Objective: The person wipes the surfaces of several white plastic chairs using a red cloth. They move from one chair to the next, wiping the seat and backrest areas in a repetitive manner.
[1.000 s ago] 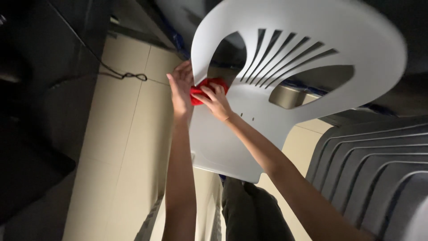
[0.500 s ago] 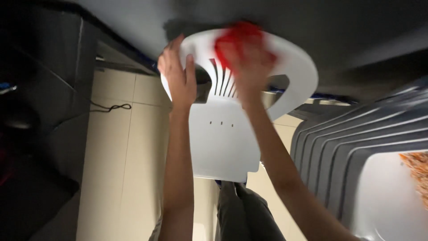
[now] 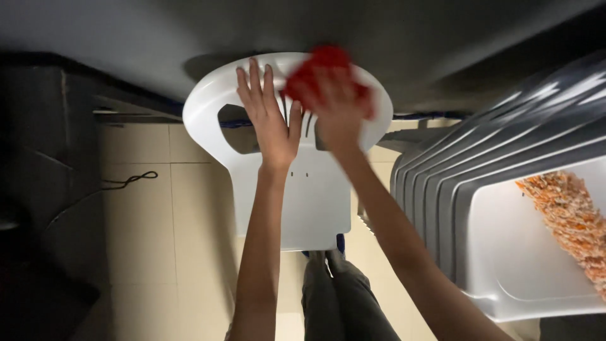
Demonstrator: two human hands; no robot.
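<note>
Over beige tile floor (image 3: 189,208), your open left hand (image 3: 270,120) steadies a white chair (image 3: 290,202) while your right hand (image 3: 338,107) grips a red cloth (image 3: 315,72) at twelve o'clock.

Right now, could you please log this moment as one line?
left hand flat on white plastic chair | right hand presses red cloth on backrest

The right hand (image 3: 338,107) and the red cloth (image 3: 319,72) under it are smeared by motion, so the grip cannot be made out; the left hand (image 3: 268,117) covers part of the white chair's (image 3: 297,202) slatted back; the stack of chairs (image 3: 492,208) and the orange mop head (image 3: 568,218) run off the right edge.
</note>
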